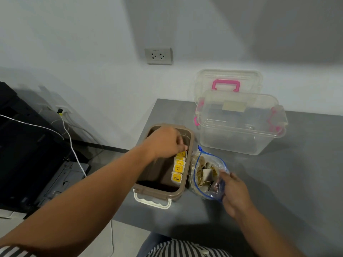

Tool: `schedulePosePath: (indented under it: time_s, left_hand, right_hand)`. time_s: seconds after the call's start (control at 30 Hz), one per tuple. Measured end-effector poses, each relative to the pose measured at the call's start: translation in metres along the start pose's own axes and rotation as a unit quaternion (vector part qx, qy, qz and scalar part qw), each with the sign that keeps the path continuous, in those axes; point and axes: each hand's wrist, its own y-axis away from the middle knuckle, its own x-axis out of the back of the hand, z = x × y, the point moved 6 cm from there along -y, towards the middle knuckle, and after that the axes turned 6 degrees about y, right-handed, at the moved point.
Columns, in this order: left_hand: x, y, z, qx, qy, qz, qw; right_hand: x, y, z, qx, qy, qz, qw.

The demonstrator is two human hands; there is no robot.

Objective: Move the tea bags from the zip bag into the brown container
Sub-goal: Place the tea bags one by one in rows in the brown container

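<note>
Tea bags (179,167) under the left hand (165,141), hold unclear, could be knocked flat; the zip bag (206,175) is pinched by the right hand (234,191).

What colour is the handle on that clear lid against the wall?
The handle is pink, clearest in the head view.

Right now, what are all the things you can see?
table: one, grey, under everything
brown container: one, open, white latch, table's left edge
tea bags: about four, yellow labels, in a row inside the brown container
zip bag: one, clear with blue seal, right of the brown container, more tea bags inside
clear box: one, pink latches, behind the zip bag
lid: one, clear, pink handle, leaning on the wall
socket: one, grey, on the wall
cable: one, white, left of the table
left hand: over the brown container, fingertips at the row
right hand: pinching the zip bag's edge
</note>
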Motion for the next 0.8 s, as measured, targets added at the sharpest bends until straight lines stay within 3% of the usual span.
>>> schedulePosePath:
  time_s: [0.1, 0.23, 0.33, 0.57, 0.7, 0.8]
  left_hand:
    - [0.000, 0.007, 0.040, -0.087, 0.044, 0.001, 0.995]
    - [-0.032, 0.004, 0.078, -0.205, -0.096, -0.048, 0.973]
    - [-0.062, 0.001, 0.094, -0.270, -0.225, -0.090, 0.932]
    - [-0.104, 0.007, 0.100, -0.305, -0.419, -0.137, 0.844]
    - [-0.110, 0.001, 0.093, -0.302, -0.421, -0.126, 0.846]
    - [-0.107, -0.003, 0.089, -0.299, -0.382, -0.110, 0.867]
  right_hand:
    - [0.001, 0.001, 0.004, -0.006, 0.001, 0.014, 1.000]
    - [0.007, 0.002, 0.007, -0.003, 0.032, 0.029, 0.999]
    - [0.010, 0.003, 0.006, 0.000, 0.046, 0.031, 0.998]
    - [0.014, 0.004, 0.008, 0.016, 0.040, 0.045, 0.998]
    - [0.014, 0.007, 0.008, 0.017, 0.030, 0.042, 0.999]
    - [0.016, 0.006, 0.010, 0.015, 0.021, 0.041, 0.999]
